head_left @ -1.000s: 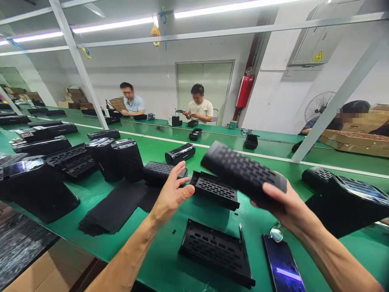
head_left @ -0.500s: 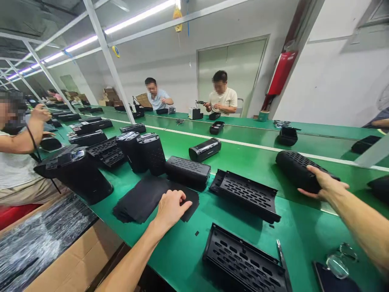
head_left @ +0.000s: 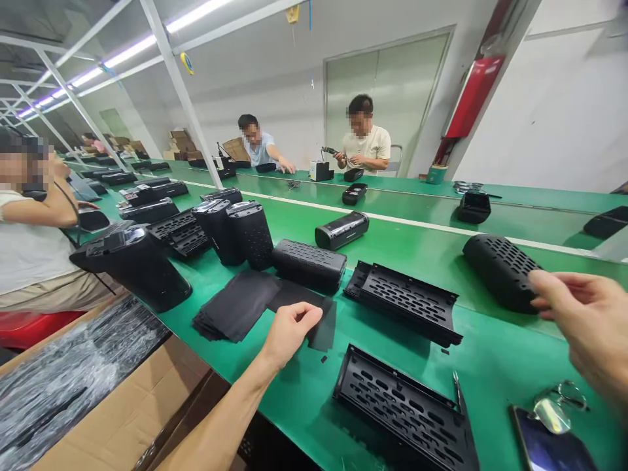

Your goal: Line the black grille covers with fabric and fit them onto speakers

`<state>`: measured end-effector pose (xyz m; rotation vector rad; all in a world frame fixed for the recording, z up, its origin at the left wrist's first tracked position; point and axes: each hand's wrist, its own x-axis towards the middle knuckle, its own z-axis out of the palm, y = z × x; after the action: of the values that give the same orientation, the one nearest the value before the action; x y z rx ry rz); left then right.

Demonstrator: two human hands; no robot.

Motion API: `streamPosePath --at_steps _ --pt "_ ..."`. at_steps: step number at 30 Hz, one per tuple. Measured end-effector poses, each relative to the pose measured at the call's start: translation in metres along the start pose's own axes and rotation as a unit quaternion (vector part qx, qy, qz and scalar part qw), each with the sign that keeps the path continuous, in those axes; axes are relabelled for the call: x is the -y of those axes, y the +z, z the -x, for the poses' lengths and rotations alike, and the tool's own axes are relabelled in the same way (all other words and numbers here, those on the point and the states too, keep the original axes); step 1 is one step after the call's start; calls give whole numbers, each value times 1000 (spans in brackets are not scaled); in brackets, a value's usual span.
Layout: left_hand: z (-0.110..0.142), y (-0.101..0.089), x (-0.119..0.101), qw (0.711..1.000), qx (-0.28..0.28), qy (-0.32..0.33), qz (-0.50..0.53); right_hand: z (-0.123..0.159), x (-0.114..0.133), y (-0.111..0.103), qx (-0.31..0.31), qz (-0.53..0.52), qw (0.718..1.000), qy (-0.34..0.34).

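Head view: left hand (head_left: 289, 335) pinches a black sheet (head_left: 321, 325), right hand (head_left: 583, 320) open beside a perforated black housing (head_left: 498, 273)

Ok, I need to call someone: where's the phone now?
In the head view, the phone lies at the lower right of the green workbench, just below eyeglasses, right of a perforated black casing.

White walls (head_left: 554, 111) all round, and I see a pale green double door (head_left: 387, 85) in the back wall. A red cylinder, probably a fire extinguisher (head_left: 473, 95), is mounted on the wall to the right of the door. Overhead, fluorescent tube lights (head_left: 130, 52) run along a white steel frame (head_left: 179, 85) rising from the long green-topped workbenches (head_left: 490, 196). Cardboard boxes (head_left: 179, 145) are stacked by the far wall. A metal chair (head_left: 396, 160) stands near the door. No windows in my view.
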<state>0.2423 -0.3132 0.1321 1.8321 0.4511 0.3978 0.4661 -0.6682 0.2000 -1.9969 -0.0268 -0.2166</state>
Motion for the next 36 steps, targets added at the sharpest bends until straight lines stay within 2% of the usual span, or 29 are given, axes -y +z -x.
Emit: streamPosePath --at_steps 1,2,4,6,7,9,12,15,17,19,22,27,31,36 --pt "3 6 -5 1000 6 -1 22 25 13 7 53 12 998 -28" --pt "7 12 -10 999 12 -3 40 51 26 18 157 23 986 -49" --pt "15 26 -19 998 26 -5 65 97 47 45 380 29 924 -28" --pt "25 39 -29 996 49 -7 78 127 56 74 476 -13 879 25" --pt "31 43 -33 994 68 -7 83 135 56 85 488 -35 871 50" --pt "40 48 -38 990 108 -6 87 140 47 94 483 -60 869 89" --pt "45 44 -38 991 122 -5 47 137 23 78 472 -46 869 143" --pt "42 35 -30 987 109 -14 -120 136 -3 48 462 -1 868 184" --pt "39 31 -24 966 109 -29 -231 138 -17 33 451 42 871 190" --pt "36 32 -19 952 110 -44 -283 139 -29 24 445 94 873 177" --pt "33 37 -13 943 124 -52 -305 139 -42 17 438 160 875 130" --pt "33 40 -8 939 173 -48 -293 141 -62 9 394 287 873 -2" --pt "32 40 -4 947 201 -41 -249 151 -71 6 387 251 887 17" --pt "35 43 0 966 192 -58 -162 163 -71 9 370 170 913 29"
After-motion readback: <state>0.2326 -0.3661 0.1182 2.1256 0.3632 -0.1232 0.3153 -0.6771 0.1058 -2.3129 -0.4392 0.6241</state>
